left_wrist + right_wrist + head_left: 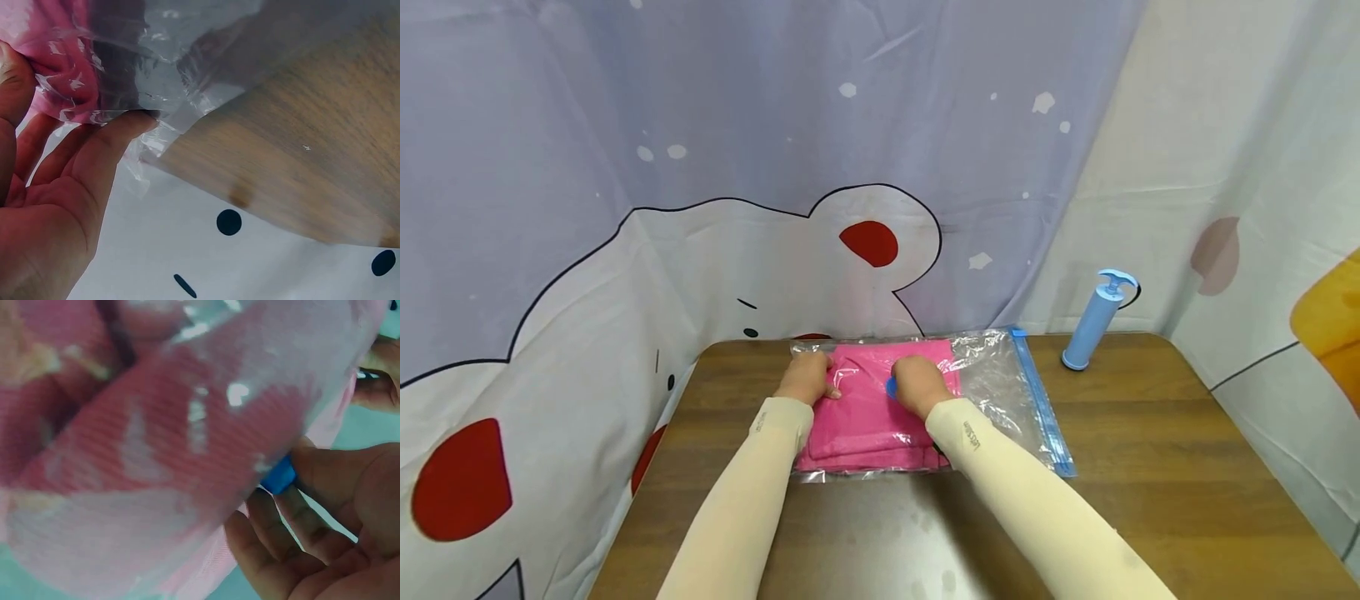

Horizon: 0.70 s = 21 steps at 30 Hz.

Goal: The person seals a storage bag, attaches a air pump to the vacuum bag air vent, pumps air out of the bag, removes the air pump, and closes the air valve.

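Note:
A clear plastic storage bag lies flat on the table, with a folded pink cloth inside. Its blue zip edge is on the right. My left hand grips the bag's left side; in the left wrist view the thumb is above the film and the fingers are beneath it. Over the middle of the cloth, my right hand pinches a small blue valve cap on the bag. The hand covers part of the cap in the head view.
A blue hand pump stands tilted at the table's back right, near the curtain. The wooden table carries the bag near its far edge. A patterned curtain hangs behind and along both sides.

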### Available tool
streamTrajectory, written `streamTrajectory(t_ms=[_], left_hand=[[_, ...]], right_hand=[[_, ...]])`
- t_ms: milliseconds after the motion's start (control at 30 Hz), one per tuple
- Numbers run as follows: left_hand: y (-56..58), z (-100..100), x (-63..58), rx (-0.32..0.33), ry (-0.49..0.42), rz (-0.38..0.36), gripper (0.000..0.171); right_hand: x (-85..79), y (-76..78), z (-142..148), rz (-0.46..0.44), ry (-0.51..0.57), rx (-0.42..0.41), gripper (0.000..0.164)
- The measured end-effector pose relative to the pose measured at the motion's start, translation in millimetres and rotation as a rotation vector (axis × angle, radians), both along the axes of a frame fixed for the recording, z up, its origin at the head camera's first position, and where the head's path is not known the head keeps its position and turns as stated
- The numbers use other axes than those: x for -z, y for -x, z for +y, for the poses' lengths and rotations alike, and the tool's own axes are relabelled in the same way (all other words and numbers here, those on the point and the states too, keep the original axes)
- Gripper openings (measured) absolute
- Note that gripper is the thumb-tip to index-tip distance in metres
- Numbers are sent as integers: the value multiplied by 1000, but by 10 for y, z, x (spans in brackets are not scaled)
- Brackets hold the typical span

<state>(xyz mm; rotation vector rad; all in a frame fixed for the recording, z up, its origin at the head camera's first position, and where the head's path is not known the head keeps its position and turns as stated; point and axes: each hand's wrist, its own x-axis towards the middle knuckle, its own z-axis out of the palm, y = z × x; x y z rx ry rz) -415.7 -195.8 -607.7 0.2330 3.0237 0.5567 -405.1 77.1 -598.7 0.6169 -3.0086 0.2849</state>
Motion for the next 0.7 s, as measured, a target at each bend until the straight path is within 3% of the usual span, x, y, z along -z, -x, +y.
streamTrajectory(t_ms=[233,400,533,700], left_hand=[[-51,-64,0,-19,23,-17,74],[19,6,16,4,-6,11,72],[60,25,50,15,-24,42,64],[60,6,70,-2,-19,18,67]], right_hand=[[-6,23,-16,-101,99,43,34],[-2,68,53,-32,-8,50,38],[-8,67,58,28,-53,41,31],[-84,-10,25,3,-12,13,3]])
